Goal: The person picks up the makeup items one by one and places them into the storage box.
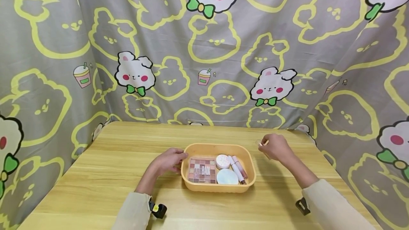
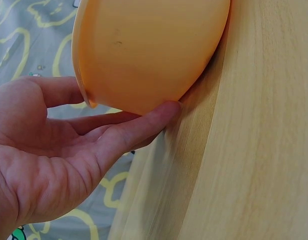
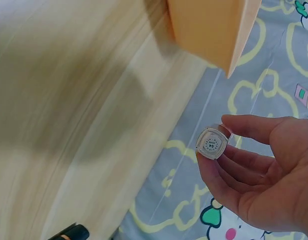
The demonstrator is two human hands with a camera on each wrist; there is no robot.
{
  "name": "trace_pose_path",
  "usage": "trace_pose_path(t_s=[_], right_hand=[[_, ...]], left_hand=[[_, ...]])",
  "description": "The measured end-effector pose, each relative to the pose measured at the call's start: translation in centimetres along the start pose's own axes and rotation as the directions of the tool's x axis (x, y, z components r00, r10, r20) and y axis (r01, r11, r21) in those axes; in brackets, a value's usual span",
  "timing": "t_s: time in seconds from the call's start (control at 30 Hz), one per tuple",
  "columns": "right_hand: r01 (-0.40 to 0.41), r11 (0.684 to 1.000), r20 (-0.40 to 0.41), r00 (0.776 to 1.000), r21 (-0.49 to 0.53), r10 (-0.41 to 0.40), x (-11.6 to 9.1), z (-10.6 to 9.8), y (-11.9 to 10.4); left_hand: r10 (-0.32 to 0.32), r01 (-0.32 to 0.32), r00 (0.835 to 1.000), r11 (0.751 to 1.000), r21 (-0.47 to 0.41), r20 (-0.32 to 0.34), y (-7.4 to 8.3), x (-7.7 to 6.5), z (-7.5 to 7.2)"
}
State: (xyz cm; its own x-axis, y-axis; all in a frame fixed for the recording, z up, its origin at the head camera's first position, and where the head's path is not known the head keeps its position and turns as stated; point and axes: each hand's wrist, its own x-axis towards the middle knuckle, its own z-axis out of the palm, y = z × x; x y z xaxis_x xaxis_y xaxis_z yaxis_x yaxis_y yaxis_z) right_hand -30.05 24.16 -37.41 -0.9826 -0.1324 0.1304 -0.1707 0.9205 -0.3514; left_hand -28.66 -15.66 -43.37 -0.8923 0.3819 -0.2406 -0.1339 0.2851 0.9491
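Observation:
A yellow-orange plastic basket [image 1: 218, 187] sits on the table. Inside it are a clear-lidded eyeshadow palette [image 1: 202, 170], a round white compact [image 1: 222, 161], a pale oval case [image 1: 227, 176] and two slim lip gloss tubes [image 1: 238, 169]. My left hand [image 1: 169, 160] grips the basket's left end, one finger over the rim and another digit low against the outer wall [image 2: 148, 55]. To the right of the basket, raised over the table, my right hand [image 1: 275, 147] pinches a small lip gloss tube [image 3: 212, 143] by thumb and fingers, its labelled end showing; the rest is mostly hidden.
The wooden table [image 1: 143, 134] carries the basket near its middle. A grey patterned curtain [image 1: 220, 91] hangs behind and at both sides. In the right wrist view, a dark cylinder end with a thin gold band [image 3: 72, 233] shows at the lower edge.

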Motion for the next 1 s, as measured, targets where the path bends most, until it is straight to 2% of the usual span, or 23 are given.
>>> trace_pose_path(t_s=[0.37, 1.0], right_hand=[[0.057, 0.998, -0.018, 0.998, 0.021, -0.057, -0.1, -0.2, -2.5], [0.092, 0.994, -0.031, 0.995, 0.060, -0.090, -0.7, 0.3, -6.0]], left_hand=[[0.011, -0.011, 1.000, 1.000, 0.003, 0.006, -0.2, 0.2, -0.1], [0.023, -0.023, 1.000, 1.000, 0.017, 0.011, -0.2, 0.1, -0.1]])
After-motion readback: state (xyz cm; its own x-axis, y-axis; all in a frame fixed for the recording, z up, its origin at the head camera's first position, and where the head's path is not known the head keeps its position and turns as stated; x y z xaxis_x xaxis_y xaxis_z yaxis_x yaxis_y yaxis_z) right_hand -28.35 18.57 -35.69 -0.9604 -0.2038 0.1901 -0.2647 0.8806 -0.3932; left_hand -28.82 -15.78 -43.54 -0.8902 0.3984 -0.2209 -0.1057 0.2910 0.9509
